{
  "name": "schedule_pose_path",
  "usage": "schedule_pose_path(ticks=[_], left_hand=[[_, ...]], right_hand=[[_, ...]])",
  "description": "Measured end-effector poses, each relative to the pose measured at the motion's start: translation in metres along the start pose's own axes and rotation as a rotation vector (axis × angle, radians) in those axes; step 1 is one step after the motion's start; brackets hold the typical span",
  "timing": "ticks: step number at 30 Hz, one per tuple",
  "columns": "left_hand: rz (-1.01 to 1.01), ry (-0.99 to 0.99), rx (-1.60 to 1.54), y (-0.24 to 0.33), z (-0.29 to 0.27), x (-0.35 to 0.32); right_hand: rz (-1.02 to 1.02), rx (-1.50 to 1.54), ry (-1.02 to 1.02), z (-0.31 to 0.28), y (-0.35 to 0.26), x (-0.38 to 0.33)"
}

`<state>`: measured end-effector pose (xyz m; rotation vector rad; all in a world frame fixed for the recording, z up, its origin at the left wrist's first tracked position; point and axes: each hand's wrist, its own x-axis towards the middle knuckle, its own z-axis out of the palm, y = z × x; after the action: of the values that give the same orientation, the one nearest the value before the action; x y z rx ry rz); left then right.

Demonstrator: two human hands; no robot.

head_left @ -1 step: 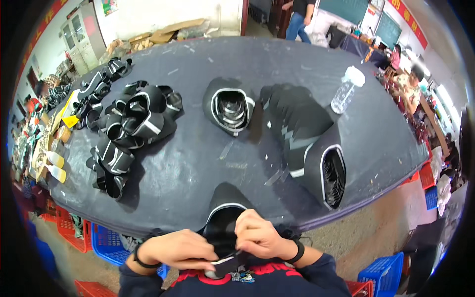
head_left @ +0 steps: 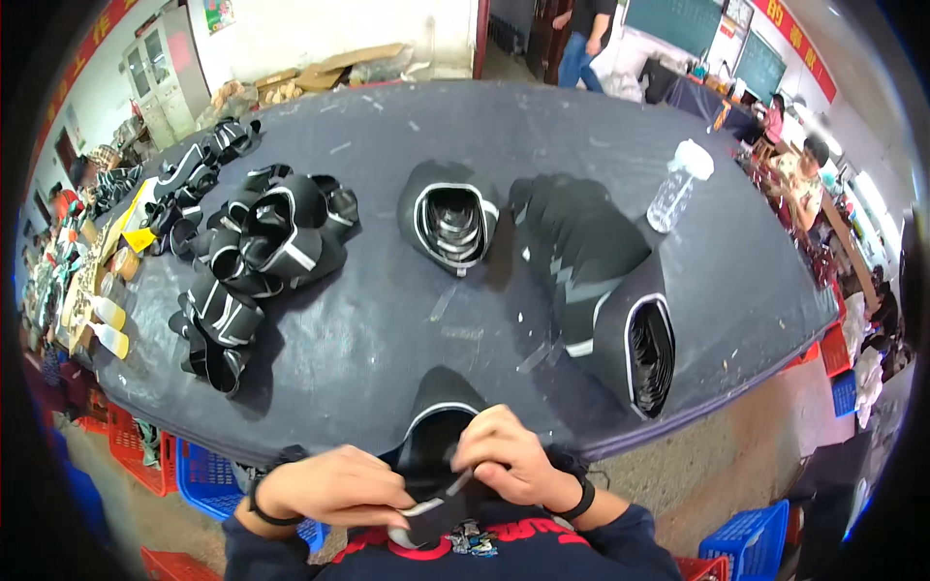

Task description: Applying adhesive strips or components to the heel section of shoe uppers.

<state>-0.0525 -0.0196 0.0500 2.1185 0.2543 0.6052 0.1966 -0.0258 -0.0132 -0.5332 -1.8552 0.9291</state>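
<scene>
At the near table edge I hold a black cup-shaped fabric piece (head_left: 441, 392) with a white-trimmed opening. My left hand (head_left: 341, 487) pinches the piece's near edge, where a pale strip shows. On the opposite side of the opening, my right hand (head_left: 506, 455) grips the edge with bent fingers. The fingertips hide part of the rim. Straight ahead stands a nest of similar black pieces (head_left: 426, 189). To the right lies a long stack of nested black pieces (head_left: 591, 237), its open end toward me.
Loose black pieces (head_left: 295, 257) are heaped at the left of the dark-covered table (head_left: 373, 387). A clear bottle (head_left: 670, 198) with a white top stands at the right. Blue crates (head_left: 201, 474) and red crates (head_left: 136, 445) sit below. People are farther off.
My left hand has moved slightly left and down, and more of the pale strip at the piece's near edge shows. The right hand has shifted a little left. The view has tilted slightly.
</scene>
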Motion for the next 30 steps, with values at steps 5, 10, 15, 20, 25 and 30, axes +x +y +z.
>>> schedule_pose_path(ticks=[5,10,15,20,25,30], left_hand=[[-0.007,0.189,0.752,0.042,-0.073,0.028],[0.127,0.663,1.081,0.025,-0.115,0.098],[0.011,0.422,0.973,-0.064,-0.131,0.138],[-0.127,0.108,0.975,-0.169,-0.075,0.126],[-0.009,0.207,1.042,-0.188,-0.045,0.124],[-0.240,0.314,1.296,-0.208,-0.038,0.125]], right_hand=[[0.334,-0.518,0.390,0.012,0.041,-0.025],[0.374,-1.119,0.106,0.027,0.056,-0.032],[0.384,-1.120,0.110,0.024,0.055,-0.030],[0.395,-1.092,0.095,0.026,0.053,-0.025],[0.424,-1.099,0.092,0.026,0.054,-0.025],[0.402,-1.129,0.097,0.028,0.053,-0.025]])
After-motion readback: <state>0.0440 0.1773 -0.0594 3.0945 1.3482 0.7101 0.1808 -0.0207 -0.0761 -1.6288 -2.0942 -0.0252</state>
